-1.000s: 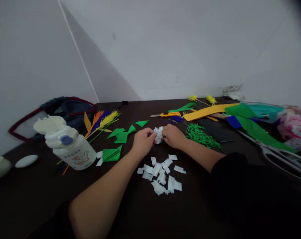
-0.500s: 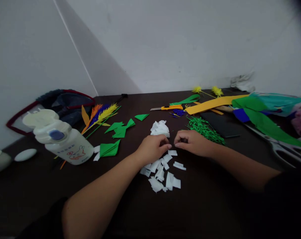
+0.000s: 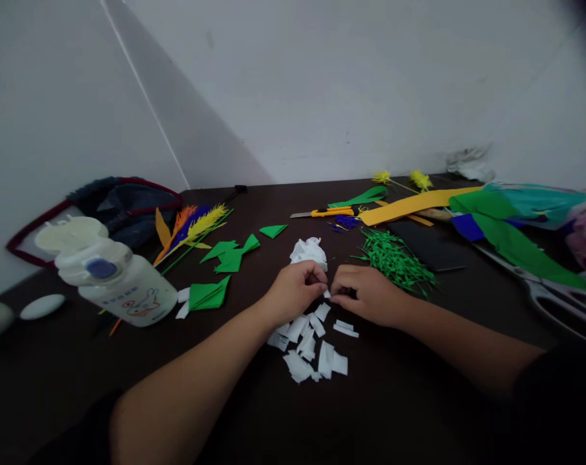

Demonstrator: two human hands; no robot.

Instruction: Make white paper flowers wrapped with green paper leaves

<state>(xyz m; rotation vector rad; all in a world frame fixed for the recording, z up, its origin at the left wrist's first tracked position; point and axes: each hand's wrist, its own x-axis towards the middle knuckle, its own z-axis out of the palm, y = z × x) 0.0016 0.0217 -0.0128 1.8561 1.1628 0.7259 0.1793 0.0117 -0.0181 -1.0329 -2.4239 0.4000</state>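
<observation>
My left hand (image 3: 297, 292) is closed in a pinch over the dark table, its thumb and fingertips together; what lies between them is too small to make out. Facing it, my right hand (image 3: 365, 295) has its fingers curled and thumb bent in. A small white paper strip (image 3: 327, 294) shows at the right fingertips, close beside the left ones. Below the hands lie several loose white paper pieces (image 3: 325, 359). Just beyond my left hand sits a crumpled white paper heap (image 3: 308, 250), its near edge partly hidden. Green shredded paper (image 3: 394, 258) lies beyond my right hand.
Left stand a white bottle (image 3: 128, 290) with its lid up and folded green paper (image 3: 209, 294). A utility knife (image 3: 334, 211) with bared blade lies at the back. Right are yellow paper (image 3: 418, 204), a black flat object (image 3: 428, 248) and scissors (image 3: 539, 287).
My right hand has come down slightly and nearer my left hand. The paper strip that lay under the fingers now shows between the two hands. The view has shifted slightly.
</observation>
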